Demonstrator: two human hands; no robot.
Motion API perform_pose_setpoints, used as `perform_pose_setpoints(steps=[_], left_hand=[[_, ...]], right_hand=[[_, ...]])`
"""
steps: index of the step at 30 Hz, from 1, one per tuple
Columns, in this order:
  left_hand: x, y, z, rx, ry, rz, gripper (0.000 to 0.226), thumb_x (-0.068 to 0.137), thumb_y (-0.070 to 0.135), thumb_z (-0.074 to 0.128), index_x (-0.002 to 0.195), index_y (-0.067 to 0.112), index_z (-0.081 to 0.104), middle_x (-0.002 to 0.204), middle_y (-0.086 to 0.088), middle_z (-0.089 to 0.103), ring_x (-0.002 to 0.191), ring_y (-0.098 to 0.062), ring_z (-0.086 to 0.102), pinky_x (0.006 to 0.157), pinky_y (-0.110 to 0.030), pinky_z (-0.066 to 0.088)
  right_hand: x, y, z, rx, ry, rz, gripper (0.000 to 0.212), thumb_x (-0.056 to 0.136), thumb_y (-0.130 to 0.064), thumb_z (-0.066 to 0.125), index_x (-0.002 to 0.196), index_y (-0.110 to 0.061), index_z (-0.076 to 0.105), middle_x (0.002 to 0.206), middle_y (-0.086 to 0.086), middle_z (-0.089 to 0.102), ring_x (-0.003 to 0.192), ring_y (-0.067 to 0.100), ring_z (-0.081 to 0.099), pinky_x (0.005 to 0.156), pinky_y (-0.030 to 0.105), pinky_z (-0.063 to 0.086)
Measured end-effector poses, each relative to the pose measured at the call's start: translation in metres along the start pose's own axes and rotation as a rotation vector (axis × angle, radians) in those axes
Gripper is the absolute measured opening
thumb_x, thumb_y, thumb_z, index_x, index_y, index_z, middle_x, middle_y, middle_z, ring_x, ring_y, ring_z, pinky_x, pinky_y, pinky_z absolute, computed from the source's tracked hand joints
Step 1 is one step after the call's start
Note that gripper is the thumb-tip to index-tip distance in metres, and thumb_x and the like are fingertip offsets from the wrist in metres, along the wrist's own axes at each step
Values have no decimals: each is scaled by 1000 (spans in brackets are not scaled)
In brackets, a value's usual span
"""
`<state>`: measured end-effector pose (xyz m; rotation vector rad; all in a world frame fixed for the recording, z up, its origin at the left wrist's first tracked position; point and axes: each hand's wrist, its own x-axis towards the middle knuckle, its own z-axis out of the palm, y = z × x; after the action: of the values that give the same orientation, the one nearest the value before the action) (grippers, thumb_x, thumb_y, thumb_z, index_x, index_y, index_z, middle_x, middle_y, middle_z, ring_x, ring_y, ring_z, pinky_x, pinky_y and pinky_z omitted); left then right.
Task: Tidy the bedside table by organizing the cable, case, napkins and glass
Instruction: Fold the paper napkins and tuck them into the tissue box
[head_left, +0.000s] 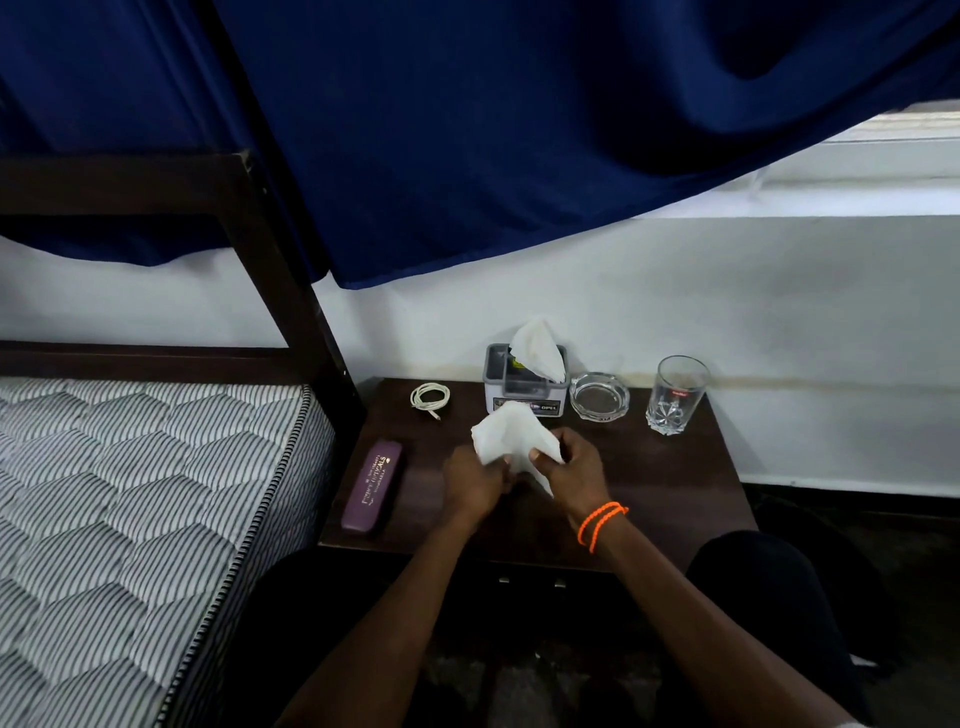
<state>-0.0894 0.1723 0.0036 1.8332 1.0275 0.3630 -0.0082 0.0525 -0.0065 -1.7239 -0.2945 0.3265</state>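
Both hands are closed on one white napkin (511, 441) above the middle of the desk (675, 483): the left hand (475, 480) pinches its near-left edge, the right hand (574, 467), with an orange band (600, 525) at the wrist, pinches the right edge, and the sheet stands up between them, creased, so my guess is it is being folded. Straight ahead of the hands, at the back of the desk, sits the holder (524, 387) with another napkin (537, 348) sticking out of its top; that is where the folded one most likely goes, a short reach forward, and neither hand is clearly nearer. Right of the holder are an ashtray (600, 397) and, further right, the glass (675, 395), upright and apart from it. Left of the holder lies the coiled cable (430, 399). The case (373, 486) lies near the desk's left edge by the bed (130, 467), its long axis running front to back, nearer the left hand.
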Motion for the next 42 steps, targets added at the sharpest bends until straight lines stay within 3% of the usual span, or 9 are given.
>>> perform_pose_setpoints(steps=[4, 6, 11, 20, 25, 30, 34, 38, 42], left_hand=[[-6, -7, -6, 5, -97, 11, 44, 75, 16, 86, 117, 13, 73, 111, -9, 77, 97, -17, 71, 83, -31, 57], [-7, -9, -11, -10, -136, 7, 45, 77, 12, 85, 120, 10, 70, 113, -12, 76, 103, -27, 73, 90, -40, 59], [-9, -1, -31, 176, -142, 48, 44, 76, 25, 84, 117, 21, 68, 101, 8, 70, 70, 4, 54, 54, 3, 38], [-12, 1, -36, 264, -132, 109, 34, 79, 30, 83, 108, 14, 73, 85, 10, 63, 66, -1, 55, 53, -2, 40], [-14, 10, -32, 374, -56, 86, 34, 87, 42, 72, 107, 15, 76, 104, -8, 77, 98, -27, 71, 65, -22, 37], [-5, 27, -25, 262, -78, 107, 28, 90, 33, 72, 90, 6, 79, 91, -15, 78, 89, -27, 73, 57, -20, 32], [10, 48, -29, 254, -69, 178, 29, 89, 28, 72, 82, 1, 78, 84, -21, 76, 84, -31, 72, 64, -28, 39], [34, 79, -38, 230, -36, 247, 26, 88, 28, 73, 85, 4, 80, 84, -20, 76, 85, -30, 74, 66, -28, 45], [63, 114, -42, 164, 0, 236, 30, 87, 26, 72, 72, 0, 74, 71, -18, 71, 81, -32, 71, 63, -24, 43]], right_hand=[[-2, 9, -4, 97, -43, 73, 50, 73, 13, 75, 109, -20, 66, 101, -2, 73, 84, -1, 69, 74, 16, 55], [-1, 12, -6, 104, -32, 96, 54, 71, 13, 77, 116, -16, 66, 108, 4, 74, 93, 9, 71, 83, 27, 58], [3, 7, -14, -44, -44, 82, 57, 68, 0, 84, 121, -12, 66, 112, 5, 73, 105, 22, 68, 93, 40, 56], [-2, 5, -22, -274, 4, 76, 47, 66, -11, 87, 109, -15, 70, 101, 3, 75, 93, 20, 69, 81, 31, 54], [-1, 0, -22, -455, 8, 3, 34, 72, -12, 81, 105, -11, 74, 97, 7, 76, 83, 14, 62, 68, 19, 38], [1, -17, -10, -458, 26, -39, 27, 74, -14, 78, 66, -22, 54, 63, -8, 55, 63, 15, 51, 51, 11, 30], [11, -40, 0, -409, 71, -74, 30, 73, -16, 80, 67, -29, 53, 60, -16, 52, 59, 6, 54, 58, 9, 38], [39, -77, 10, -329, 14, -57, 22, 77, -13, 79, 77, -22, 59, 75, 2, 67, 80, 26, 71, 78, 41, 56], [77, -117, 22, -367, 74, -129, 24, 74, -24, 81, 76, -22, 57, 65, -12, 55, 73, 14, 58, 73, 26, 44]])
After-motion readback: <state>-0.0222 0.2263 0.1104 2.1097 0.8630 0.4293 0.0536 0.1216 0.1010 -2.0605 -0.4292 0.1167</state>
